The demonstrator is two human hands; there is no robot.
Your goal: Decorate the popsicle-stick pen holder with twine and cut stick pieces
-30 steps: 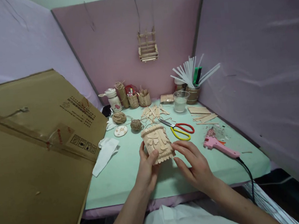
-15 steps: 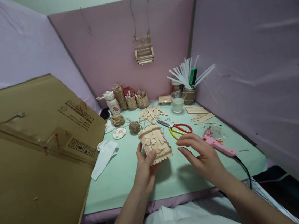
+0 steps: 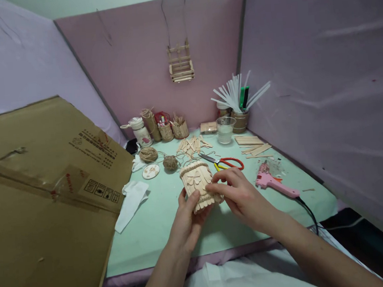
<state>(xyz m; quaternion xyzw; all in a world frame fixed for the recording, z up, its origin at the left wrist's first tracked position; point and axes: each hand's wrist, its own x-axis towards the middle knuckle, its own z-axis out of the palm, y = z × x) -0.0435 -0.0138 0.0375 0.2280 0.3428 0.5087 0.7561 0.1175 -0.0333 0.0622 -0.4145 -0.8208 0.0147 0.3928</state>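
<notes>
Wooden piece: pale, flat sticks side by side
Face: raised petal-like cutouts
Trim: braided bands near its far and near ends
Ends: scalloped by rounded stick tips
Pose: tilted, decorated face up, far end angled left
Place: held above the worktop
Right side: partly hidden

Bare green tabletop runs open from left hand out to white cloth; cardboard box walls off the far left. Middle blocked: both hands meet at wooden craft piece, right hand reaching across. Behind it, scissors and twine ball bar a low pass. Narrow gap between scissors and glue gun; cord crosses the right front edge.
</notes>
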